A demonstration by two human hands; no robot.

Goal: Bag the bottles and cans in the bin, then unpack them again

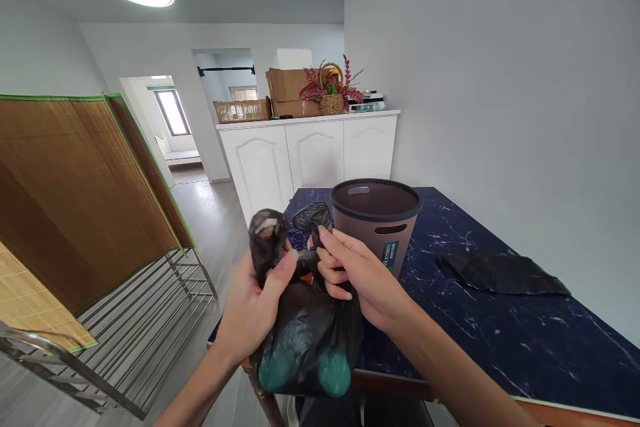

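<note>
A filled black plastic garbage bag [303, 330] hangs over the table's near edge. Two round green shapes show through its thin lower part. My left hand [260, 297] is closed around one gathered end of the bag, which sticks up above the thumb. With thumb and fingers my right hand [345, 263] pinches the other twisted end, whose loose loop flares out behind. Between the hands, a small orange bit shows at the bag's mouth. Just beyond my right hand stands a brown trash can [377, 227] with a black rim, upright, its label partly covered by the hand.
A folded black garbage bag [503, 273] lies on the right of the dark blue marbled table [450, 320]. At left stands a metal rack [165, 307] with bamboo mats [75, 193]. White cabinets [315, 153] at the back bear cardboard boxes [287, 90] and a flower basket [331, 103].
</note>
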